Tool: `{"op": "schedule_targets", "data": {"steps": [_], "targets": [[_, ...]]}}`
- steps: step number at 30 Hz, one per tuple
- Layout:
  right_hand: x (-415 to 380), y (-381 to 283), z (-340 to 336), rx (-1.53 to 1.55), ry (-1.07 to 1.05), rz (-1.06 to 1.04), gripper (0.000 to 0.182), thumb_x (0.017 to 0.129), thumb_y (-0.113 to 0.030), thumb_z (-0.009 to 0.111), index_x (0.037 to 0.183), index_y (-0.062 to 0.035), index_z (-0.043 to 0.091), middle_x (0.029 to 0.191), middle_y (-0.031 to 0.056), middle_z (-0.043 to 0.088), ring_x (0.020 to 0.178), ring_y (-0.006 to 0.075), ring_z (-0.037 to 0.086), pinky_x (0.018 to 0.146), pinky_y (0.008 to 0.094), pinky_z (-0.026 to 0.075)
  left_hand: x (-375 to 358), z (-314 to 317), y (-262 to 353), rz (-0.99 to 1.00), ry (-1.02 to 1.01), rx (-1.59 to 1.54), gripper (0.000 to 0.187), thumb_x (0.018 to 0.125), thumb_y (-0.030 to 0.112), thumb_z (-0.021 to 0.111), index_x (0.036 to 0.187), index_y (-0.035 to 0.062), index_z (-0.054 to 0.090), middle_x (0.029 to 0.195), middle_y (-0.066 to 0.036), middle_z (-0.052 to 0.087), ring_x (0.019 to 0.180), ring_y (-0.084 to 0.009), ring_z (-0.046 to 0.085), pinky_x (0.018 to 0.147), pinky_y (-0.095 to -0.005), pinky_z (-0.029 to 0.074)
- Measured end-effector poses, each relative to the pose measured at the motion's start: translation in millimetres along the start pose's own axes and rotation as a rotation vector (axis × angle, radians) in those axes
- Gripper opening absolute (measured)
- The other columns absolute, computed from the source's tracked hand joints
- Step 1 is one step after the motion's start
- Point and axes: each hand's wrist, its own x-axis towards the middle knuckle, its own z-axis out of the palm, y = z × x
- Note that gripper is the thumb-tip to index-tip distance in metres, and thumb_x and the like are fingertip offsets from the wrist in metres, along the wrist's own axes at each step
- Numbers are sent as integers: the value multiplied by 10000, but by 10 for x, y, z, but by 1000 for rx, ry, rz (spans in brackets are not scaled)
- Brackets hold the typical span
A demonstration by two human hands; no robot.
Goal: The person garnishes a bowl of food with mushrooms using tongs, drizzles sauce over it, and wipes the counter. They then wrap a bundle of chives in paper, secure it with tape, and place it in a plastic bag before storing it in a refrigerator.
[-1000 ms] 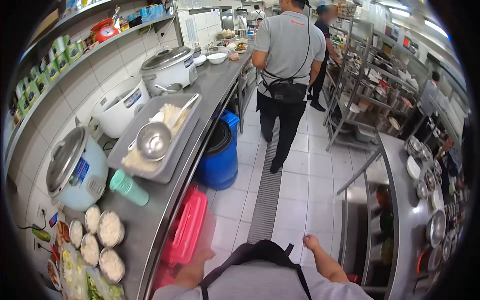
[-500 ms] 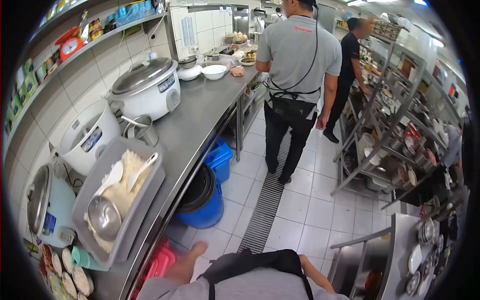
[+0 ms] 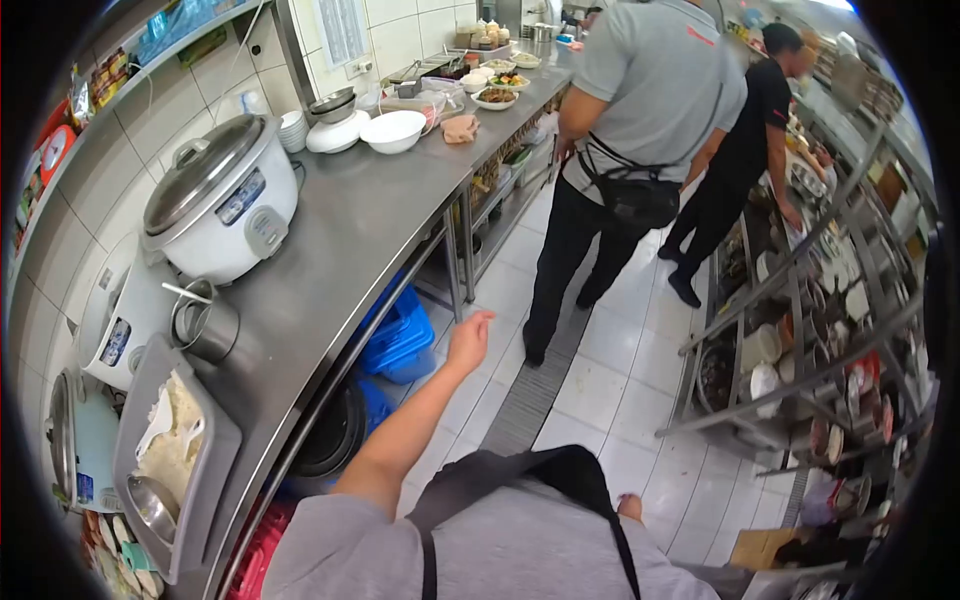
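My left hand point(image 3: 470, 342) reaches forward over the floor beside the steel counter point(image 3: 340, 230), holding nothing, with a finger stretched out. Near it, under the counter, are a blue plastic bin point(image 3: 397, 335) and a dark round lid point(image 3: 330, 430). My right hand point(image 3: 630, 508) shows only in small part past the black apron point(image 3: 520, 480); its fingers are hidden. On the counter to the left, a grey tub point(image 3: 215, 430) holds rice with white paddles and a metal bowl point(image 3: 152, 508). Behind the tub are a metal pitcher point(image 3: 205, 328) and a large rice cooker point(image 3: 222, 205).
A person in a grey shirt point(image 3: 650, 90) walks ahead along the floor drain point(image 3: 530, 395). Another in black point(image 3: 745, 140) stands at the right-hand shelving, a metal rack point(image 3: 790, 385) full of dishes. Farther along the counter are a white bowl point(image 3: 393, 131) and plated food point(image 3: 495, 98).
My view has moved forward along the aisle, bringing the counter's far end closer. My left arm has swung forward and up. The person in grey has moved ahead and to the right.
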Motion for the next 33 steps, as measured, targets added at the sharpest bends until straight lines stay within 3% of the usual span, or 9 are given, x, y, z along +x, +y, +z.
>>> {"op": "schedule_targets", "data": {"steps": [2,3,10,18,23,25,27,31,33], "targets": [[513,-666,-1006,16,170,-31,261,742,-125,500,989,-69,563,903,188,607,859,327,589,754,415,465,597,-8,4,211,150,62,309,771,63,563,1076,88,529,978,-175,535,897,-338,536,765,-399,446],[994,-647,-1099,126,406,-60,236,723,-69,545,955,-24,566,651,143,591,530,255,597,505,350,478,891,-108,89,238,160,73,358,755,57,580,1104,74,503,1016,-172,515,948,-338,520,803,-386,440],[2809,-2511,-2749,571,140,-141,180,818,-127,530,950,-15,582,664,79,599,529,168,584,482,289,488,3205,-514,247,278,279,203,451,749,147,610,1168,72,462,1143,-172,458,1061,-343,473,904,-389,401],[3515,-2943,-2359,212,-19,-270,231,831,-240,513,807,-47,639,672,140,632,599,210,630,612,331,498,5656,-461,-752,130,128,479,436,803,199,534,1206,63,437,1258,-226,397,1145,-382,404,981,-411,329],[3696,-2280,-1414,99,95,-658,569,783,-379,562,1257,-102,413,872,125,659,592,291,611,534,436,513,5998,-107,-1107,106,314,866,355,805,266,518,1087,52,543,1131,-194,513,1059,-351,471,917,-410,372],[3833,-3026,-2079,670,70,24,260,831,-246,537,756,-17,637,637,110,619,559,165,595,580,313,481,5913,141,-563,68,170,712,254,805,274,502,877,55,607,923,-162,600,861,-325,569,782,-413,448],[4270,-3763,-2763,738,93,149,279,833,-247,563,745,11,626,590,56,587,564,116,542,527,257,430,5957,514,-224,329,-44,408,176,762,224,536,800,64,598,676,-112,606,616,-299,589,624,-394,480],[5069,-5600,-4146,1451,-211,-35,558,891,-410,460,1358,-153,296,1286,92,414,1147,185,417,854,318,439,5506,1913,-138,383,-444,133,339,747,267,606,1063,145,581,927,-64,620,893,-232,591,738,-336,476],[5580,-6086,-4227,1481,-58,-297,494,918,-401,412,1264,-49,419,1170,63,496,1067,162,459,849,264,414,5359,2203,378,-24,-492,-755,346,805,287,587,1091,94,559,960,-46,615,980,-187,562,808,-304,456]]}}
